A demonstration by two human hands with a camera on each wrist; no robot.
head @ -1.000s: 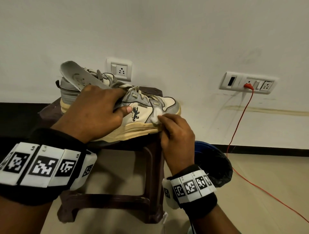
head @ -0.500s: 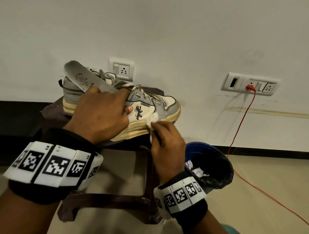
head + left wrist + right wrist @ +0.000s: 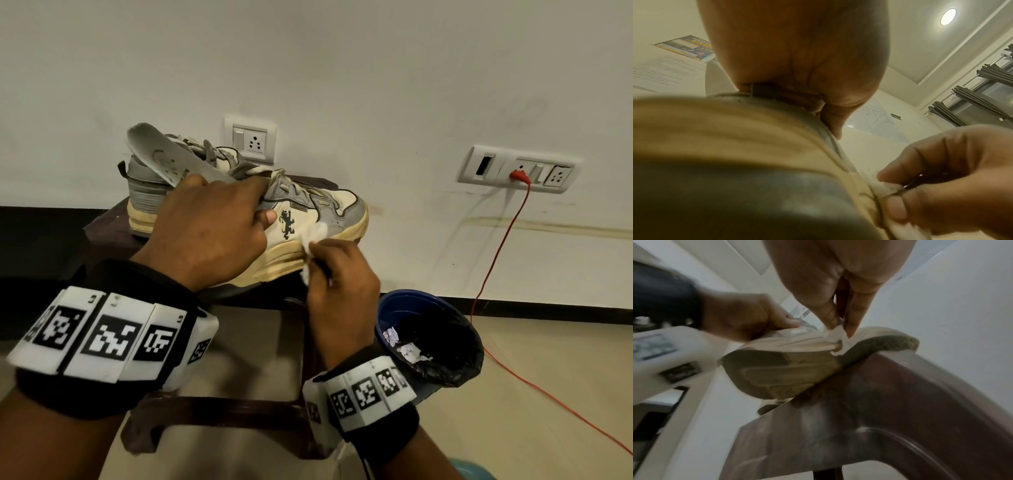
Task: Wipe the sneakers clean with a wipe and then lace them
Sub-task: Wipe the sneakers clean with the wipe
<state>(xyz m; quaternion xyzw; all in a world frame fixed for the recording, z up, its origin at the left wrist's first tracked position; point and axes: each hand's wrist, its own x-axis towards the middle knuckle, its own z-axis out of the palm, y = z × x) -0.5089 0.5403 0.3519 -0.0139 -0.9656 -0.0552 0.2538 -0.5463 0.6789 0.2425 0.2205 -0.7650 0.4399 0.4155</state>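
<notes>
A dark brown plastic stool (image 3: pixel 219 407) stands at centre frame on the beige floor (image 3: pixel 548 359). Two sneakers (image 3: pixel 318 212) rest on its seat; a blue bin (image 3: pixel 400 308) stands at its right.

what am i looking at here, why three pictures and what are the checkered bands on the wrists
No machine here: a person works with bare hands, wearing marker bands. One camera sits on the head, one on each wrist, hence three views. The left hand grips a cream and grey sneaker, tilted on a brown stool. The right hand pinches a white wipe against the sneaker's side. A second sneaker stands behind. On the floor is a blue bin with a black liner.
</notes>
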